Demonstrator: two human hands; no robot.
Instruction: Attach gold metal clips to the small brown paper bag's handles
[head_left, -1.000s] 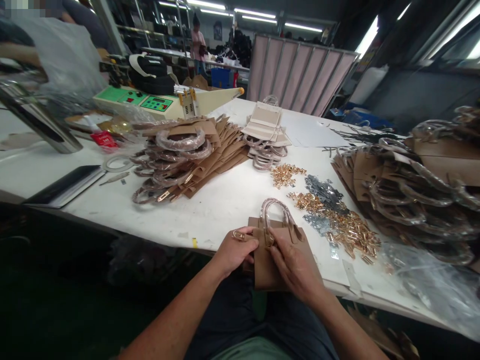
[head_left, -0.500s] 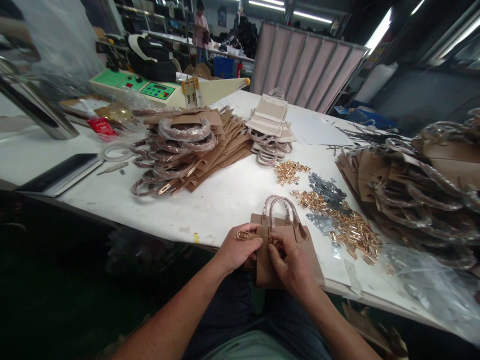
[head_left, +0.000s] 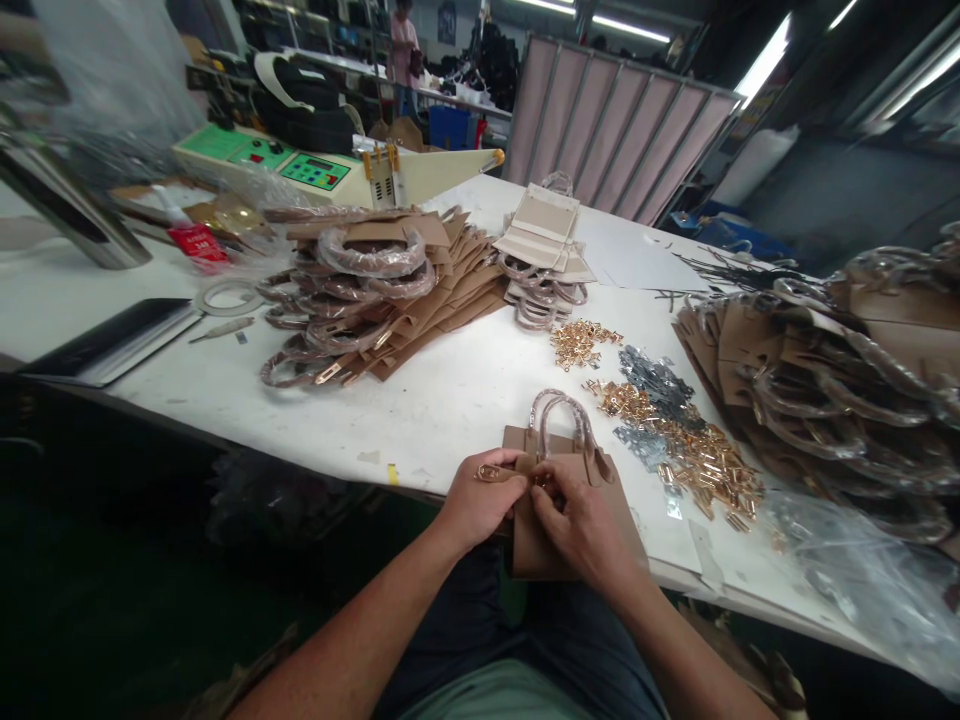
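Observation:
A small tan bag (head_left: 619,500) with wrapped loop handles (head_left: 559,420) lies at the near edge of the white table (head_left: 450,400). My left hand (head_left: 476,505) grips the bag's strap, whose gold clasp (head_left: 487,472) sticks out past my thumb. My right hand (head_left: 581,525) is closed in a pinch on the bag's front, at the middle fitting, touching my left hand. Both hands rest over the bag, which partly overhangs the table edge above my lap.
Gold fittings (head_left: 705,465) and grey metal plates (head_left: 652,375) lie right of the bag. Stacks of tan bags sit at centre left (head_left: 375,290) and far right (head_left: 825,370). A green-panelled machine (head_left: 300,175), tape roll (head_left: 225,297) and dark tablet (head_left: 112,335) are at left. A person stands far back.
My hands and the bag have stayed at the table edge; my right fingers have shifted up from flat on the bag into a pinch at its middle fitting. The view tilted slightly.

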